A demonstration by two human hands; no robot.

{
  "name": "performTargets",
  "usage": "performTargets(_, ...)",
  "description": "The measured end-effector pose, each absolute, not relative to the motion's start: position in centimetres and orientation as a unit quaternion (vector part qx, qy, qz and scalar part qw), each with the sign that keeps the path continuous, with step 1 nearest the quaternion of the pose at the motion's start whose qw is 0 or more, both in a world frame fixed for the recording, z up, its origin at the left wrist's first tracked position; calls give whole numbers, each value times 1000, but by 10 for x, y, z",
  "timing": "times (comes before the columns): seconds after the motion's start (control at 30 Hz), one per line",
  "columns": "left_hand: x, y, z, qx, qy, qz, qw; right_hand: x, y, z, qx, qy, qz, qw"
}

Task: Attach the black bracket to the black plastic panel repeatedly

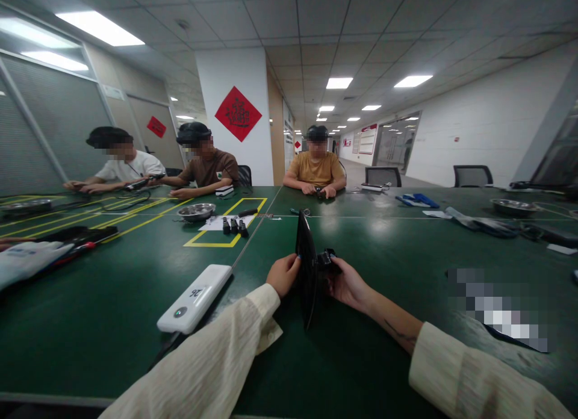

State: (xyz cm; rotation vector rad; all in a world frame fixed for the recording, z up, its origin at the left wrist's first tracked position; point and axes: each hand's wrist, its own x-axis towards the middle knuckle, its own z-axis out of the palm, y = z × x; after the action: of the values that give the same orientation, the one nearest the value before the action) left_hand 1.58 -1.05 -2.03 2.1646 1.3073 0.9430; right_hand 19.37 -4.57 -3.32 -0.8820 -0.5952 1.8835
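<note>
A thin, black, slightly curved panel (308, 274) stands nearly edge-on to me, just above the green table. A blocky black mount (326, 259) juts from its right face; I cannot make out what the whole device is. My left hand (284, 274) closes on the panel's left side, its thumb near the edge. On the other side my right hand (350, 283) is wrapped round the mount, with its lower fingers partly hidden behind the panel and mount. A white power bank (196, 298) marked 26 lies left of my left forearm, with a black cable at its near end.
On the green table (383, 371) are a metal bowl (196, 212), several black cylindrical parts (233, 226) within yellow tape, gloves (478, 221) and a second bowl (515, 207). A pixelated object (501, 313) lies at right. Three people sit across the table and at left.
</note>
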Motion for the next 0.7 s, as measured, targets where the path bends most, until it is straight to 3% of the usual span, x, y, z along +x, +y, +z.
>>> performTargets(0.7,17,-11,-25,745,470,348,320,192,-44,-34,-369,-237,764,474)
